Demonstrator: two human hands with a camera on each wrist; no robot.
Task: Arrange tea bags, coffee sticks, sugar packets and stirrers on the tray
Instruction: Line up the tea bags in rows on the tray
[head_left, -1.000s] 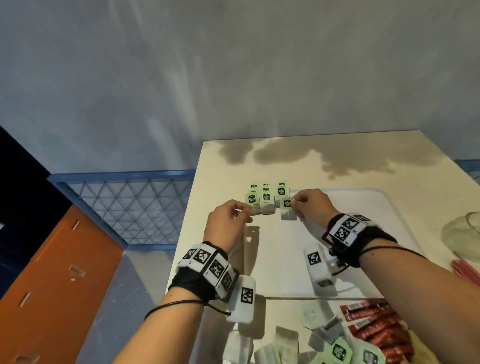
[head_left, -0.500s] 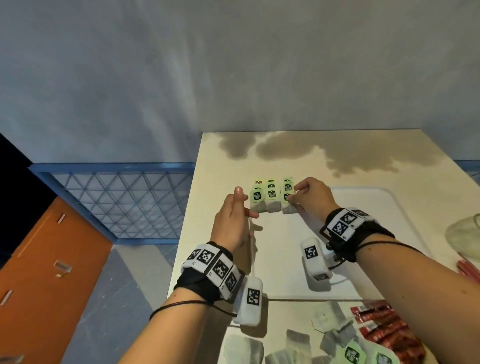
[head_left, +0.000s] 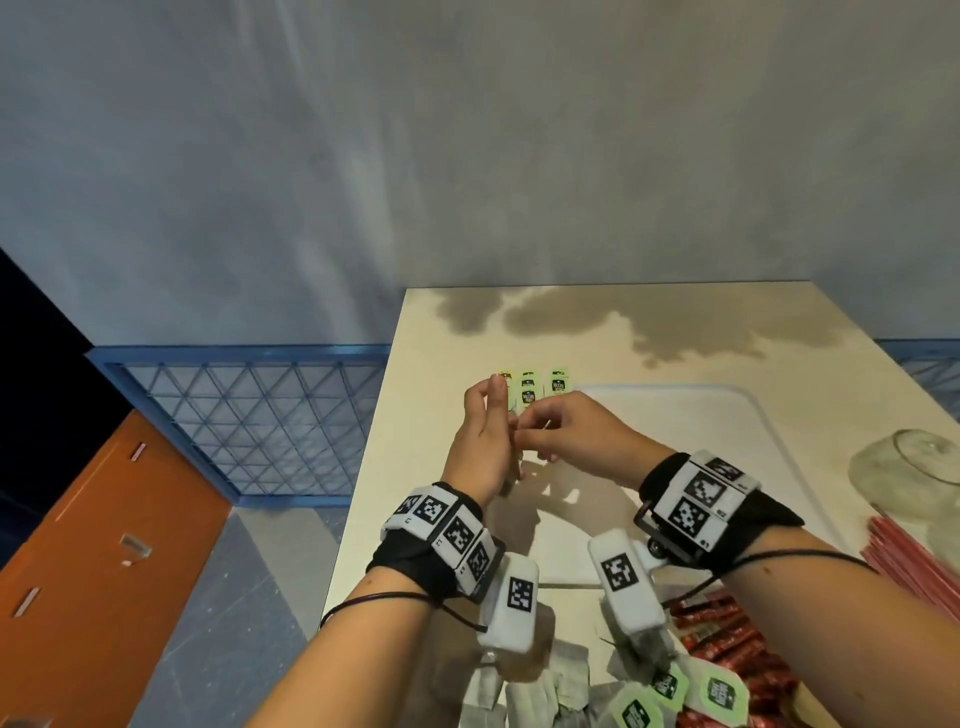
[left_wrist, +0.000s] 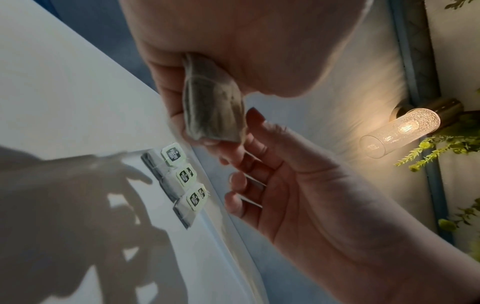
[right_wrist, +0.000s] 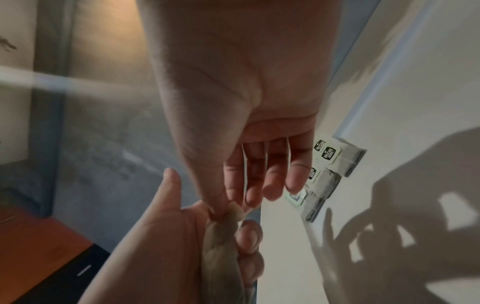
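Note:
A white tray (head_left: 675, 415) lies on the cream table. Several tea bags with green tags (head_left: 529, 395) sit in a row at its far left corner, also seen in the left wrist view (left_wrist: 182, 174) and the right wrist view (right_wrist: 327, 176). Both hands meet just above and in front of that row. My right hand (head_left: 561, 431) pinches one end of a grey tea bag (left_wrist: 213, 111) between thumb and forefinger. My left hand (head_left: 485, 426) has its fingers curled round the other end of that tea bag (right_wrist: 223, 246), thumb sticking up. In the head view the hands hide the bag.
Loose tea bags (head_left: 675, 691) and red coffee sticks (head_left: 727, 639) lie at the table's near edge. A glass (head_left: 914, 467) lies at the right beside a stack of red sticks (head_left: 909, 551). The table's left edge drops off next to a blue railing (head_left: 249, 415).
Both hands were down at the row of tea bags. They have since lifted and come together, holding one tea bag between them above the tray corner.

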